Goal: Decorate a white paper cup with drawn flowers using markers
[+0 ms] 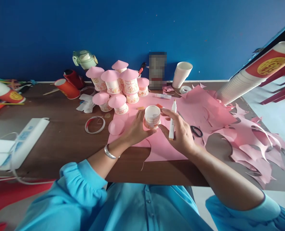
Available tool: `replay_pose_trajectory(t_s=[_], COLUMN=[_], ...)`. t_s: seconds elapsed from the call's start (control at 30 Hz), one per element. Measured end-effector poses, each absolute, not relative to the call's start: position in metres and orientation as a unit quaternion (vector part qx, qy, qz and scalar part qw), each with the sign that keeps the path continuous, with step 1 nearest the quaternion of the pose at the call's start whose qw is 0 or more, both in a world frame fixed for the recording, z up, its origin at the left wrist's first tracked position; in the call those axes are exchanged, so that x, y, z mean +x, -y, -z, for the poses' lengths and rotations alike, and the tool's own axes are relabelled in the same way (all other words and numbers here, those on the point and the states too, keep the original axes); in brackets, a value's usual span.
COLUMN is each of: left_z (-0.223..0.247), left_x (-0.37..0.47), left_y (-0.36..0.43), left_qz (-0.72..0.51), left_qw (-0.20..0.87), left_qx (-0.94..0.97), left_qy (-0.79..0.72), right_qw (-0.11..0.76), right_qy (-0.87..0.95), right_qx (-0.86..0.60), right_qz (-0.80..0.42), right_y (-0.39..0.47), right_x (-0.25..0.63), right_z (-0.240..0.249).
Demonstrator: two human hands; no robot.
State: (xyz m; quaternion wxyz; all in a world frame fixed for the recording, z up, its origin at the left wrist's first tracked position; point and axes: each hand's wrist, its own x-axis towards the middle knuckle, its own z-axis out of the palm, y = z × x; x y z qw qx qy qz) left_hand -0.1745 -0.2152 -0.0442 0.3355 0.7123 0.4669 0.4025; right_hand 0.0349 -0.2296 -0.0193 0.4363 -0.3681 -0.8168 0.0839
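Observation:
A small white paper cup (pixel 152 117) with orange drawn lines stands over pink paper (pixel 167 150). My left hand (pixel 138 128) grips its left side, thumb across the lower front. My right hand (pixel 181 133) holds a white marker (pixel 172 123) upright between its fingers, tip up, while its thumb and forefinger reach to the cup's right side. Behind and left, several decorated cups with pink cone roofs (pixel 113 77) are grouped, some stacked. A loose pink cone (pixel 116 127) lies left of my left hand.
Black scissors (pixel 196 131) and pink scraps (pixel 250 150) lie right. Stacked cups (pixel 236 86) lean at far right; another stack (pixel 182 74) stands at the wall. A tape ring (pixel 94 125), red cup (pixel 67 89) and power strip (pixel 28 138) are left.

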Motion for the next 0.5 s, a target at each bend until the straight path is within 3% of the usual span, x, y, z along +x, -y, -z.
replay_pose_trajectory(t_s=[0.27,0.5], left_z=[0.044,0.037], left_x=[-0.177,-0.189], left_y=[0.216,0.216], left_qz=[-0.417,-0.41], left_qw=[0.355,0.499], left_qx=[0.714,0.667], left_qy=[-0.436,-0.371], right_qw=[0.404,0.404], right_qy=[0.817,0.815], right_qx=[-0.4,-0.402], right_qz=[-0.098,-0.099], right_y=[0.223,0.219], right_x=[0.036,0.038], right_z=[0.023,0.026])
